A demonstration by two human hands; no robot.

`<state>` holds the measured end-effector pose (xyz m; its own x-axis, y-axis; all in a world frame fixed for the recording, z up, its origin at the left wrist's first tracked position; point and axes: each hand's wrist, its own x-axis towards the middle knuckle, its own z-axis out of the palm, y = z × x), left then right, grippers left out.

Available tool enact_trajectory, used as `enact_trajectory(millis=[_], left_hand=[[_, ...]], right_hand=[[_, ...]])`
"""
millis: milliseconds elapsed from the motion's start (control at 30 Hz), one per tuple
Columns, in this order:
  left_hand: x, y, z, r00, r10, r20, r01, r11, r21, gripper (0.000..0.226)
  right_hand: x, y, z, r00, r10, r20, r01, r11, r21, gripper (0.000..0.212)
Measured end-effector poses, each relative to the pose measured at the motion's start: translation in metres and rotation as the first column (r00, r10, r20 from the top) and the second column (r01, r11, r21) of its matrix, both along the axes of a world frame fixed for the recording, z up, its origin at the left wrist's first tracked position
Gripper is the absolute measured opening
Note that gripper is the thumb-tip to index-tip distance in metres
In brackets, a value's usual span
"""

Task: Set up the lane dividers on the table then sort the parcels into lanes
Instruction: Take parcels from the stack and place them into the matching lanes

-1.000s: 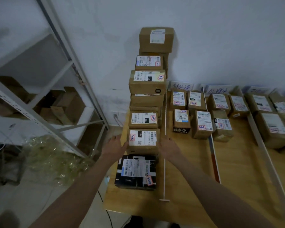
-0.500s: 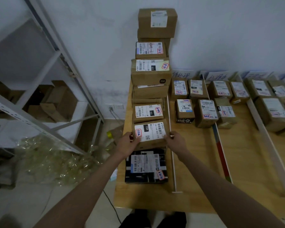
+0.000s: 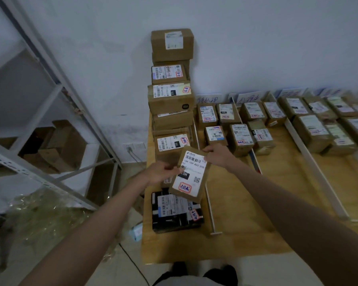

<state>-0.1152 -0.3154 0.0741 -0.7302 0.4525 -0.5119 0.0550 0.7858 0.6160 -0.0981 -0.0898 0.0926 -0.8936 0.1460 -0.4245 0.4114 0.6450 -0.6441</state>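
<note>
A brown cardboard parcel [image 3: 191,175] with a white label and a red-circled mark is lifted and tilted above the left lane of the wooden table [image 3: 246,213]. My left hand [image 3: 160,172] grips its left edge and my right hand [image 3: 216,154] pinches its far right corner. Under it lies a black parcel [image 3: 177,213]. Behind, a tall pile of brown parcels [image 3: 171,100] fills the left lane up to the wall. White lane dividers [image 3: 210,205] [image 3: 316,174] run front to back, with a red-edged one [image 3: 255,162] between them.
Several labelled parcels [image 3: 239,139] sit in the lanes to the right, with handwritten paper signs [image 3: 208,99] against the wall. A metal shelf rack [image 3: 56,112] with cardboard stands left of the table. Crumpled plastic wrap [image 3: 50,219] lies on the floor.
Both hands took hold of the front brown parcel, then lifted it off the pile and turned it so its label faces me.
</note>
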Motion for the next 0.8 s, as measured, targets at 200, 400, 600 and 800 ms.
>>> enact_trajectory(millis=[200,400,600,800], left_hand=[[0.005,0.009,-0.013,0.995,0.073,0.067,-0.084,0.982,0.167,0.039],[0.005,0.016,-0.013,0.998,0.057,0.04,-0.062,0.986,0.154,0.032],[0.001,0.027,-0.011,0.995,0.088,0.039,-0.092,0.987,0.135,0.028],[0.005,0.059,-0.009,0.997,0.076,0.023,-0.079,0.986,0.147,0.022]], right_hand=[[0.001,-0.003,0.005,1.0,-0.022,0.0,0.022,1.0,0.002,0.037],[0.013,-0.003,0.0,0.994,-0.072,-0.082,0.073,0.997,0.007,0.031],[0.033,0.008,-0.006,0.964,-0.158,-0.214,0.174,0.983,0.061,0.027],[0.081,0.051,-0.008,0.943,-0.188,-0.275,0.275,0.906,0.323,0.029]])
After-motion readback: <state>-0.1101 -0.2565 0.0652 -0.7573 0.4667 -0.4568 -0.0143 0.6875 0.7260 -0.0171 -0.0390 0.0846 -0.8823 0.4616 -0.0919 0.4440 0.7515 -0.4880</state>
